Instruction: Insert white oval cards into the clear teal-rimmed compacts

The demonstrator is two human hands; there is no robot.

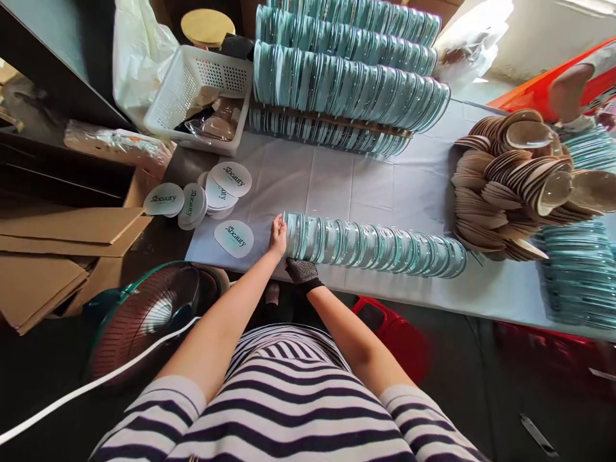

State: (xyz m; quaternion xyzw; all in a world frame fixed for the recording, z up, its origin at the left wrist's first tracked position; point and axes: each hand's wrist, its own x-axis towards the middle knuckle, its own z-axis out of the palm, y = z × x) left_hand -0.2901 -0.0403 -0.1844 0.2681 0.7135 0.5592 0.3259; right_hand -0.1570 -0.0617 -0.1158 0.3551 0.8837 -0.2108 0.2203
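A long row of clear, teal-tinted plastic cases (pixel 375 246) lies on its side along the front of the table, the rounded cases standing edge to edge. My left hand (pixel 278 236) is bare, its fingers closed around the edge of the case at the row's left end. In a dark mesh glove, my right hand (pixel 303 273) is closed at the lower front edge of that same end, its fingertips partly hidden. Left of my hands lies a rounded white card (pixel 233 239) printed "Sbeauty". More such cards (pixel 231 178) overlap in a loose pile behind it.
Stacked rows of similar cases (pixel 346 80) stand at the back. Tan moulded cups (pixel 500 186) are heaped at the right, beside more cases (pixel 580 276). A white basket (pixel 166 96) holds wrapped tan items. A fan (pixel 149 314) and red stool (pixel 402 333) stand below; another person's arm (pixel 570 90) shows.
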